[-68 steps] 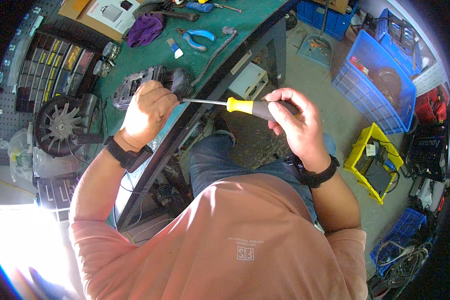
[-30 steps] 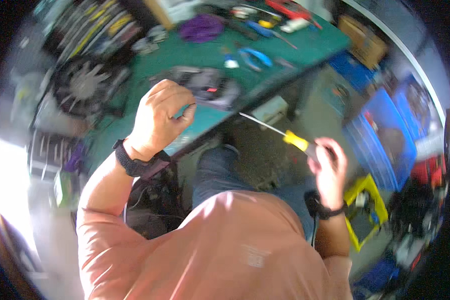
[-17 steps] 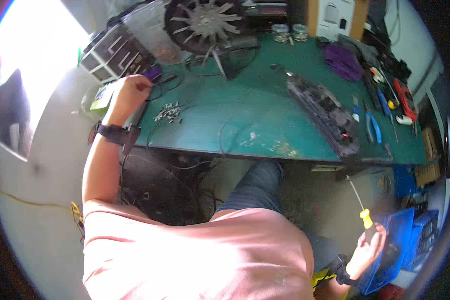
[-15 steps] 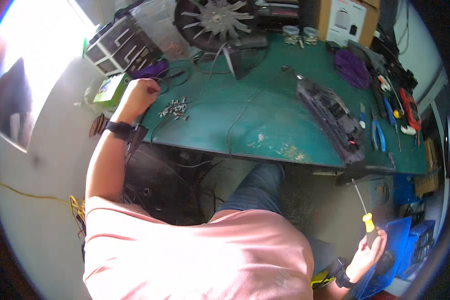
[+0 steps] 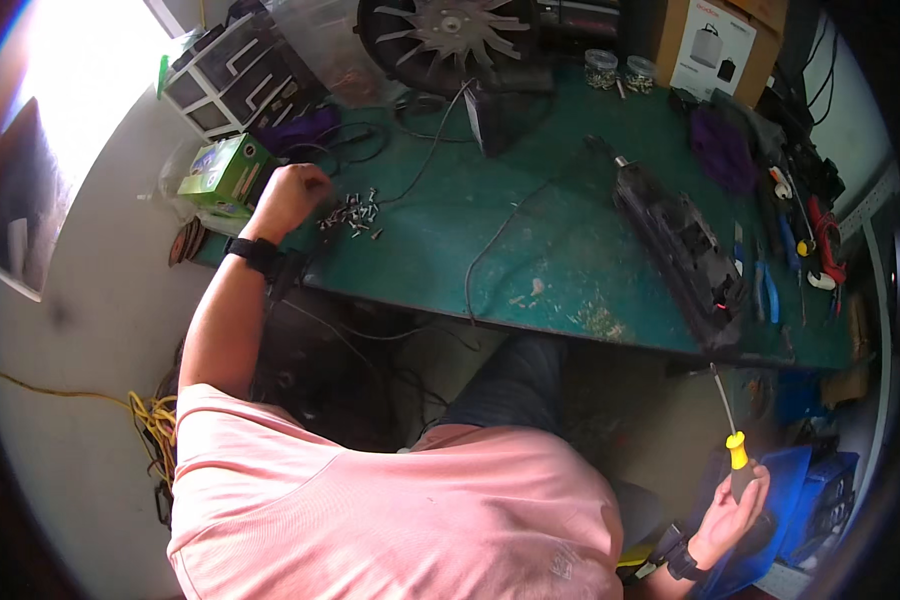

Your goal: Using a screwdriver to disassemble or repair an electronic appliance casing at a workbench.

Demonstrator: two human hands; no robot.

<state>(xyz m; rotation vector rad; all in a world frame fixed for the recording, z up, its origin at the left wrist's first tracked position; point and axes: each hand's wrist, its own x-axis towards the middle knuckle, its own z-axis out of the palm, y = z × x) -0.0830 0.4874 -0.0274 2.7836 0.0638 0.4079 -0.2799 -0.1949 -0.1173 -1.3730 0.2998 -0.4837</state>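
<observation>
Silvery screws [image 5: 360,213], probably light and best pinched by the head, lie on the counter [image 5: 420,265] beside your left hand [image 5: 288,196], its curled fingers' hold unclear, while your right hand [image 5: 727,518] grips a screwdriver [image 5: 737,452].

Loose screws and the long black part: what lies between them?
Head view: a dark cable crosses the green benchtop there; another curves toward the screws.

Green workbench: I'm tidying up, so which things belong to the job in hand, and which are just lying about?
Likely in use:
yellow-and-black screwdriver, in the right hand
loose silver screws, beside the left hand
long black plastic part

Seemingly lying about:
blue-handled pliers
purple cloth
green cardboard box
</observation>
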